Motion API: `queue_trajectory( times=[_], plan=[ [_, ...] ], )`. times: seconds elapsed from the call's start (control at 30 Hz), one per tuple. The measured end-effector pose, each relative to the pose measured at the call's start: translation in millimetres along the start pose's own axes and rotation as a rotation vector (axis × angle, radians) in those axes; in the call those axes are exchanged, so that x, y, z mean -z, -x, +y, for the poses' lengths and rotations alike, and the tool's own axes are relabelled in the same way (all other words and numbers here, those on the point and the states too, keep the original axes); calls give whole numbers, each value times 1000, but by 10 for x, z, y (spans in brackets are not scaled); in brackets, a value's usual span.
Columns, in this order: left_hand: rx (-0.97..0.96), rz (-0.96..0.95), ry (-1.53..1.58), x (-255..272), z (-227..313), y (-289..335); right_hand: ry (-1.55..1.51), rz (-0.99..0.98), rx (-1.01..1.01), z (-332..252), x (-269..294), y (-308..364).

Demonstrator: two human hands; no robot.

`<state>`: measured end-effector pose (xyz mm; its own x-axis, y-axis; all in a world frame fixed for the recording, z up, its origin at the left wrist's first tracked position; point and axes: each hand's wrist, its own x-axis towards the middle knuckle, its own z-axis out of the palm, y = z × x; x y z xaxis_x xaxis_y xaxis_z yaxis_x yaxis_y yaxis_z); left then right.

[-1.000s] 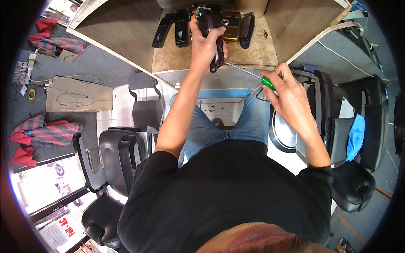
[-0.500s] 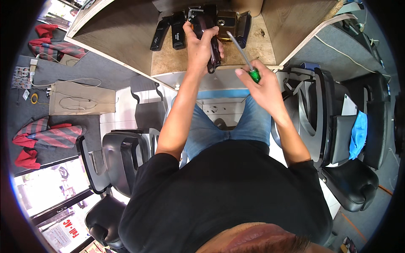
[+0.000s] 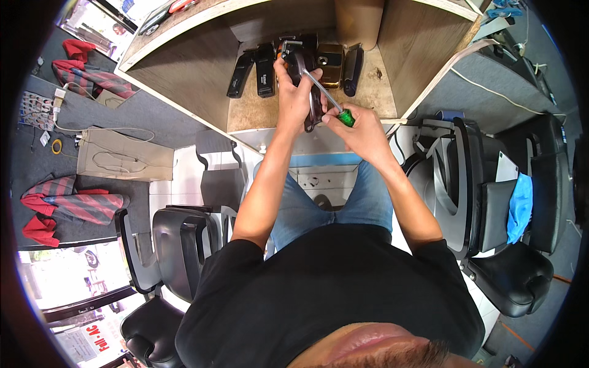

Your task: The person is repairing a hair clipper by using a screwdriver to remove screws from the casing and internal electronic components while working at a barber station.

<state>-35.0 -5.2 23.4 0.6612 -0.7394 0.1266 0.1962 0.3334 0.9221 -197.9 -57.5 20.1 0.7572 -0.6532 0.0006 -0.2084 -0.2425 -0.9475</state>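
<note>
My left hand [image 3: 296, 98] is wrapped round a dark maroon hair clipper [image 3: 315, 109], its metal blade end pointing away from me. In my right hand [image 3: 362, 130] is a screwdriver [image 3: 347, 118] with a green handle, its metal shaft slanting up and left. The shaft's tip is at the clipper's body beside my left fingers; whether it touches cannot be made out. Behind the hands on the wooden shelf lie two black clippers [image 3: 265, 70], a gold clipper [image 3: 329, 66] and a dark clipper or shaver [image 3: 353, 70].
The shelf [image 3: 251, 113] has wooden side walls and a raised front edge close to my wrists. A black salon chair [image 3: 184, 239] stands on the left, another chair [image 3: 457, 178] on the right with a blue cloth [image 3: 520, 205]. Cables lie on a cardboard piece [image 3: 123, 153] at left.
My right hand has moved left, bringing the screwdriver's tip to the clipper. The view has shifted, so the shelf sits lower in the picture. My left hand keeps its hold.
</note>
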Motion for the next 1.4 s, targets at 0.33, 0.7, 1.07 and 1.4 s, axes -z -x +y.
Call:
queue_trajectory(
  times=[0.33, 0.7, 1.07, 1.4],
  plan=[
    [64, 7, -15, 57, -50, -53, -40, -15, 29, -36, -55, -28],
    [111, -17, 92, 46, -1, -18, -184, -6, -32, 22, -124, -44],
    [75, -24, 86, 38, -8, -29, -222, 40, -21, 52, -126, 25],
    [67, -36, 75, 30, -2, -36, -151, 62, -21, 84, -124, 3]
  ],
)
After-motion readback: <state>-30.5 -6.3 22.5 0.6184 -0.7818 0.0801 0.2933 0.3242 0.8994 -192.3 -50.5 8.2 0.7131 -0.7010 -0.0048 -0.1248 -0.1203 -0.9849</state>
